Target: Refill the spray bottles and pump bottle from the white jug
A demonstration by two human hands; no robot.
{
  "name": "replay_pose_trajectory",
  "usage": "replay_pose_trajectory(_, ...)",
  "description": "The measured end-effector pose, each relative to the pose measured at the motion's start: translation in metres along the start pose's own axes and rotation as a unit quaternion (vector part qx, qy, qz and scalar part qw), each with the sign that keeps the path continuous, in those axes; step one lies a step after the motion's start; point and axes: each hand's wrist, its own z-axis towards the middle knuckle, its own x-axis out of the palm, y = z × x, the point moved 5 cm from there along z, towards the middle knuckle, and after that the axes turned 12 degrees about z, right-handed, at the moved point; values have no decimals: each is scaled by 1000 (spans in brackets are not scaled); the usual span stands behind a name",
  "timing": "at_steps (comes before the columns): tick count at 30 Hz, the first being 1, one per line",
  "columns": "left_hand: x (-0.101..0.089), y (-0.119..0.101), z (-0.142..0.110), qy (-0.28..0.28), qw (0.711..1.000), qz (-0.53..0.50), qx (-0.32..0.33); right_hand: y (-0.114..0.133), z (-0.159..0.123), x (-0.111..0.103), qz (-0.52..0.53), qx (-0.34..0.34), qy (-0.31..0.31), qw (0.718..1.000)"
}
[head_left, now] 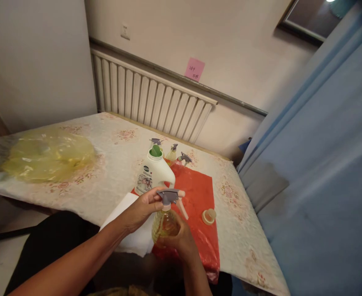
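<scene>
A clear spray bottle (158, 227) with yellowish liquid stands upright between my hands, topped by a grey trigger head (169, 197). My left hand (142, 209) has its fingers closed about that head. Lower down, my right hand (181, 238) wraps round the bottle's body. Just behind them is a white jug (148, 176) with a handle and a printed label; something green sits in its mouth. A pale cap (208, 216) lies to the right on a red plastic sheet (196, 185).
Several more spray bottles with grey heads, one of them yellowish (171, 154), stand behind the jug. A yellow plastic bag (49, 154) lies at left on the floral tablecloth (113, 154). White paper (134, 236) is near my lap. A radiator (150, 96) and blue curtain (310, 156) border the table.
</scene>
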Motion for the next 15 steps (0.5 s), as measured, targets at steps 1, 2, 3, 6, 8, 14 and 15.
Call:
replay_pose_trajectory(1,0,1,0,7,1000,-7,7,3,-1,1,-7,1,3,1000)
replay_pose_trajectory(2,1,2,0,11,1000,-13,12,7,-1,3,-16,0,3,1000)
replay_pose_trajectory(3,1,4,0,14,1000,-18,15,10,-2,4,-26,-3,2,1000)
replay_pose_trajectory(6,-3,12,0,2,1000,-7,2,15,-2,3,-37,-19,-1,999)
replay_pose_trajectory(8,-8,19,-1,-21,999,32,-10,12,1,-4,-27,-28,-13,999)
replay_pose_trajectory(14,-56,58,-12,-145,941,299,-67,-2,25,-61,-14,-70,-86,994)
replay_pose_trajectory(15,-70,67,-15,-171,916,356,-67,-1,32,-72,-25,-87,-101,991)
